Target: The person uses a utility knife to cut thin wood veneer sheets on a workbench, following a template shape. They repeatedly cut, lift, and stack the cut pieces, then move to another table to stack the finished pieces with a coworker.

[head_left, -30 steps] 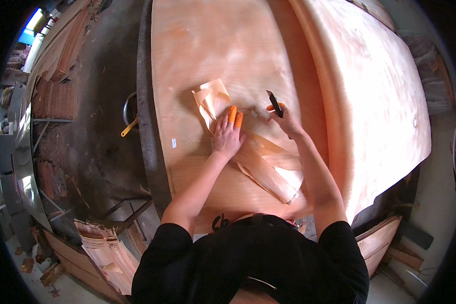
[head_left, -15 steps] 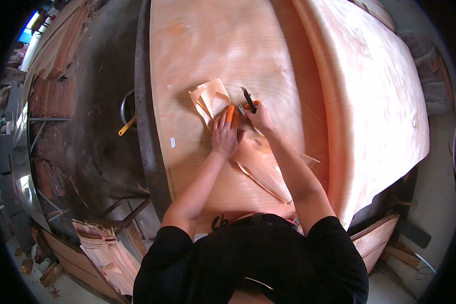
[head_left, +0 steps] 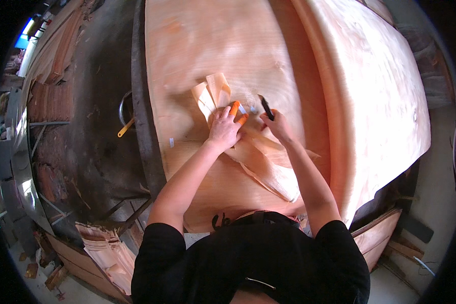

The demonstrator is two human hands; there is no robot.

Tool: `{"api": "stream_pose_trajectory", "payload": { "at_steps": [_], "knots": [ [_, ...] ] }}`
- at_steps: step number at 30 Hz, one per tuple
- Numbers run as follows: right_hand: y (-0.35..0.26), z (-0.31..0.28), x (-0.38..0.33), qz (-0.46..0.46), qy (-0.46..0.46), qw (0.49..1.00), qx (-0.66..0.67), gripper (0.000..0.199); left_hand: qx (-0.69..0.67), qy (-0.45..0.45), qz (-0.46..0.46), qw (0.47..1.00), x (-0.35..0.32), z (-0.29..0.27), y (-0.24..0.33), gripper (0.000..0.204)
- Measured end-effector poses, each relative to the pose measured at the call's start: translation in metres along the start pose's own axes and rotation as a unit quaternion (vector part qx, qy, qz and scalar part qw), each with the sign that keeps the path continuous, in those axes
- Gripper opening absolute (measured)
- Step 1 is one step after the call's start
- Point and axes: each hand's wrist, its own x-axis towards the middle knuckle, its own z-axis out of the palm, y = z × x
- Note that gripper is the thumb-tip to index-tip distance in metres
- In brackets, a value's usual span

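A large pale wood veneer sheet (head_left: 213, 40) spreads in front of me. My left hand (head_left: 225, 130) rests on it with fingers spread, orange covers on two fingertips. Beside those fingertips lie small whitish, tape-like pieces (head_left: 242, 109). My right hand (head_left: 279, 126) is closed round a black utility knife (head_left: 266, 108), its tip angled up and away from me. Folded loose veneer strips (head_left: 219, 90) stick out beyond my left hand. Another long loose veneer piece (head_left: 268, 169) lies nearer me, partly under my right forearm.
On the right a big veneer sheet (head_left: 375, 86) curls upward. A dark surface (head_left: 106, 66) lies to the left, with a yellow-handled tool (head_left: 126, 126) on it. Stacked veneer scraps (head_left: 109, 253) stand at lower left. A small white label (head_left: 172, 142) sits near the sheet's left edge.
My right hand has moved right and slightly nearer me with the knife, away from my left hand. My left hand's orange-tipped fingers have spread apart, uncovering whitish pieces.
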Motion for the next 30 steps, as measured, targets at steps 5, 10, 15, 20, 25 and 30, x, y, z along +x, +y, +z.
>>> {"api": "stream_pose_trajectory", "payload": {
  "at_steps": [5,10,15,20,25,30],
  "knots": [
    [-0.010,-0.043,-0.064,0.037,0.003,0.999,0.011,0.018,0.002,-0.118,0.042,0.992,-0.031,-0.015,0.019,0.066],
    [-0.008,-0.067,-0.112,0.031,0.038,0.997,0.065,0.020,-0.010,-0.076,0.121,0.990,-0.087,-0.023,0.049,0.062],
    [-0.037,-0.063,-0.156,0.005,0.041,0.998,0.047,0.019,-0.036,0.049,0.047,0.997,-0.133,-0.005,0.055,0.034],
    [-0.042,-0.054,-0.205,-0.104,0.067,0.992,0.040,0.017,-0.083,0.142,-0.018,0.986,-0.173,-0.016,0.051,0.022],
    [-0.027,-0.035,-0.273,-0.138,0.109,0.982,0.068,0.019,-0.069,0.212,-0.075,0.972,-0.229,-0.029,0.042,0.032],
    [-0.003,-0.004,-0.323,-0.111,0.109,0.986,0.065,0.018,-0.044,0.236,-0.185,0.953,-0.307,-0.069,0.049,0.026]
  ]
}}
